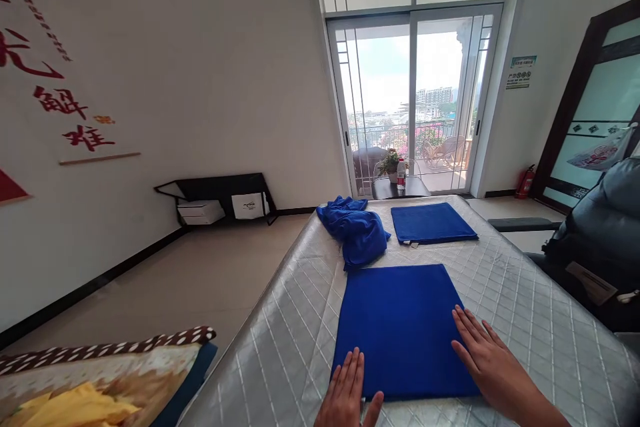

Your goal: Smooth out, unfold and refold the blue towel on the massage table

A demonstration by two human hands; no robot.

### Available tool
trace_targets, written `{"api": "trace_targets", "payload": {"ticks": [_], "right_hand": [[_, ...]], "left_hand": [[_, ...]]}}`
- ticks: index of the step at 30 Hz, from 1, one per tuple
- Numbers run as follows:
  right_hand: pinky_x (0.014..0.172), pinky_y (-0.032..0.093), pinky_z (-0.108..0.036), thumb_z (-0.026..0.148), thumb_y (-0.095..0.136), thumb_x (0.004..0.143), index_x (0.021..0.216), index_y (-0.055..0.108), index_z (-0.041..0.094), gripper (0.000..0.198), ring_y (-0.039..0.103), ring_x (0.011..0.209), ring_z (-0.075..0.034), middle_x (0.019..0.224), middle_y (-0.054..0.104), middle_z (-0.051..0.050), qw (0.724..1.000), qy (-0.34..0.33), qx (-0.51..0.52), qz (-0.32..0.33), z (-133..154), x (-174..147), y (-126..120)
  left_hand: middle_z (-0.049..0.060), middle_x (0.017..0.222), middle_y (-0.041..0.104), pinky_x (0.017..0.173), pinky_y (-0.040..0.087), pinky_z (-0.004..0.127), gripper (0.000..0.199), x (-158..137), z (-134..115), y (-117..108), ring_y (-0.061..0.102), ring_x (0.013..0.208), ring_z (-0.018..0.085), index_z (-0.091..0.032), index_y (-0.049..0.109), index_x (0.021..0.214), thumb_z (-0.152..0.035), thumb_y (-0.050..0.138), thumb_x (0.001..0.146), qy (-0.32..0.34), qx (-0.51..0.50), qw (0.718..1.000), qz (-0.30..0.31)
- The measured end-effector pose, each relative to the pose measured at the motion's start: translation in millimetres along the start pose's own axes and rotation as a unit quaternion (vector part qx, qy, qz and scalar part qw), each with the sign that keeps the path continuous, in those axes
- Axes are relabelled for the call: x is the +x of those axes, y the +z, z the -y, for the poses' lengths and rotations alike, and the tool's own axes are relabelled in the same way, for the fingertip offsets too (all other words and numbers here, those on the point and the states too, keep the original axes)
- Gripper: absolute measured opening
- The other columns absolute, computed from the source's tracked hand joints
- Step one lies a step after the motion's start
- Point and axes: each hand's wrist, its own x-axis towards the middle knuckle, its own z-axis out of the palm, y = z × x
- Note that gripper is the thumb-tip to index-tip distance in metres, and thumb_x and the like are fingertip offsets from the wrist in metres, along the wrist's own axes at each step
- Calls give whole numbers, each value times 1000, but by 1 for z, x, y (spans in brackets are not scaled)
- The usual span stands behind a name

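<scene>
A blue square cloth lies flat and smooth on the silver quilted table cover. On its near left corner rests my left hand, fingers stretched out and thumb apart. My right hand lies flat along the right edge of the same cloth, its fingers extended. Beyond it, a flat blue pile of cloth sits at the far right, with small white labels at its near edge. A crumpled heap of blue cloth lies at the far left, close to the flat cloth's far edge.
A patterned surface with a yellow cloth stands at the lower left. A dark padded chair or jacket is at the right. Behind the table are a small stand with a bottle and a sliding glass door. A black shelf stands along the left wall.
</scene>
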Motion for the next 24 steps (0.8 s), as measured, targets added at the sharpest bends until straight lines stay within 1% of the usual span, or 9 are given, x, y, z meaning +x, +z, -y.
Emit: {"api": "trace_targets", "payload": {"ticks": [2,4,8,10,12,15,18,21,24], "right_hand": [[120,23,-45,53,19,101,154,27,20,62,22,147,-20,160,25,-4,1000,-3,-8,-2,3,22,-10],[120,21,-45,49,18,101,153,28,16,62,20,148,-21,160,26,-7,1000,-1,-21,1,4,43,-10],[120,19,-45,44,16,102,153,28,10,63,18,148,-21,160,24,-11,999,28,-25,16,-1,67,11],[120,19,-46,46,17,101,153,27,9,64,17,148,-22,160,25,-11,999,41,-10,16,-4,70,23],[120,17,-46,47,18,100,153,26,9,66,16,149,-22,160,24,-12,999,43,4,11,-6,70,29],[121,15,-46,48,18,100,154,25,9,67,13,149,-21,161,21,-10,999,48,15,17,-7,69,29],[121,14,-45,48,18,99,154,24,9,68,13,149,-21,162,20,-9,998,58,17,30,-7,69,27],[121,14,-46,43,21,99,154,25,8,66,13,149,-22,161,21,-10,998,48,3,29,-8,70,29],[120,15,-47,39,20,98,153,28,10,63,14,149,-22,161,22,-9,999,32,-10,18,-11,69,33]], "left_hand": [[4,154,38,107,48,39,74,-1,-1,0,46,136,26,-27,-1,153,-52,42,98,9,6,1000,-25],[2,154,39,107,48,39,73,-2,-2,-1,46,136,27,-29,1,153,-52,43,98,4,6,1000,-22],[1,151,43,105,50,42,63,-4,2,2,49,134,28,-31,19,153,-54,41,98,-22,13,1000,7],[2,148,48,103,52,40,60,-1,2,-1,52,132,27,-30,29,152,-56,40,98,-28,22,999,12],[5,147,49,102,53,40,60,9,-7,-9,52,131,27,-27,35,150,-56,38,98,-33,27,999,17],[8,150,46,106,49,42,61,44,-38,-30,48,135,27,-22,36,151,-56,35,100,-12,17,999,32],[8,154,41,113,40,41,62,98,-80,-44,40,141,24,-19,33,152,-54,30,101,60,-21,997,48],[8,157,36,117,33,38,62,151,-113,-38,30,145,21,-16,32,152,-53,24,103,123,-51,989,64],[9,159,32,120,27,39,63,187,-126,-15,22,148,20,-14,30,152,-52,18,103,120,-60,989,66]]}}
